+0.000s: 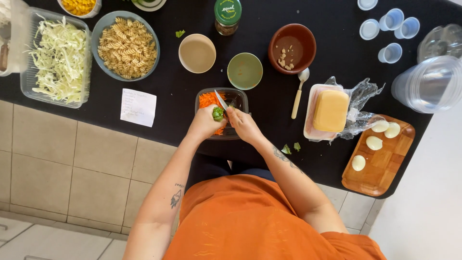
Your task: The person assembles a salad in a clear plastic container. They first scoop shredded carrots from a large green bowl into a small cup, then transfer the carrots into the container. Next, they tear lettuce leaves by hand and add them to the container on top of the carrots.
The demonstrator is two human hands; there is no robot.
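Observation:
My left hand (204, 124) holds a small green vegetable piece (218, 114) over a clear rectangular container (239, 96) on the black counter. Grated carrot (208, 99) fills the container's left side. My right hand (243, 125) grips a small knife (221, 100), its blade pointing up and left, right against the green piece. The two hands almost touch above the container's near edge.
Shredded cabbage tub (57, 58), pasta bowl (127, 46) and paper note (138, 107) lie left. Beige bowl (197, 53), green bowl (244, 71), brown bowl (292, 48), spoon (299, 91) sit behind. Cheese block (330, 110) and wooden board (385, 178) with peeled eggs lie right.

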